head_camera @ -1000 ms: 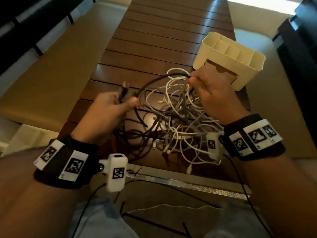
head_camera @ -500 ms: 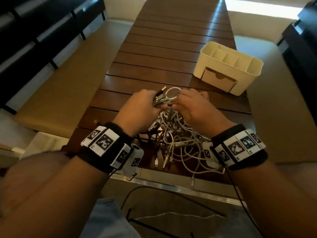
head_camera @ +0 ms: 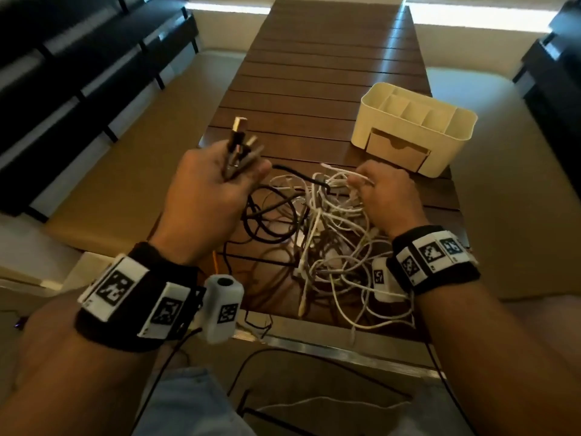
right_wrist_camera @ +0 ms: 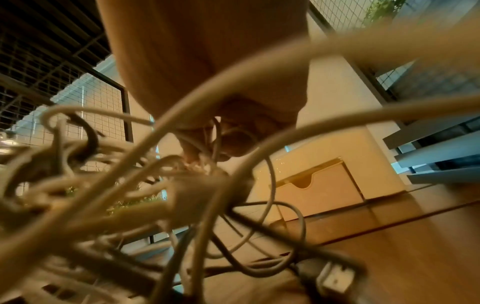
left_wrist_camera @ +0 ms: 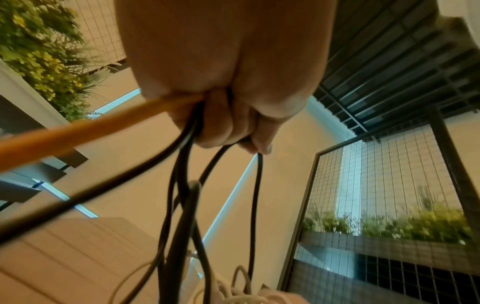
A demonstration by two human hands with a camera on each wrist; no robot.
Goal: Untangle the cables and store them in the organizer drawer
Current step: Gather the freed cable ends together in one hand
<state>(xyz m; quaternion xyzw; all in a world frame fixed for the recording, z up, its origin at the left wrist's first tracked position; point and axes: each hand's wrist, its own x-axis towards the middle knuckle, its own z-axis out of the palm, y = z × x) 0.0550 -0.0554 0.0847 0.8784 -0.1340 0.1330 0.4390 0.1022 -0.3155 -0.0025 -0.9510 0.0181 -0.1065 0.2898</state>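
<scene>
Here, left to right. Left hand [head_camera: 207,187] raised over the near-left part of the bench [head_camera: 314,73], fingers [left_wrist_camera: 221,123] curled tight round a bunch of dark cables [head_camera: 270,215]. At least three plug ends [head_camera: 240,140] stick up above the fist in the head view; exact count blurred. The left wrist view shows about four black strands [left_wrist_camera: 182,185] hanging down from the grip plus one orange cable [left_wrist_camera: 78,133] running off to the side; all of it is gripped, none loose in the palm.

Centre: one tangled pile on the bench, black loops on its left half, white cables [head_camera: 333,234] on its right half, intertwined where they meet. Individual cables in the pile cannot be counted. Some white strands trail over the near bench edge.

Right hand [head_camera: 386,196] at the far-right side of the pile, fingers [right_wrist_camera: 233,148] curled in and pinching a few thin white strands; two or three in the right wrist view, not sure.

Far right: one cream organizer [head_camera: 415,130] stands on the bench, just beyond the right hand, apart from it. Top has about five open compartments; no cable shows in them. One drawer [head_camera: 396,149] at the front, closed, contents not visible.
</scene>
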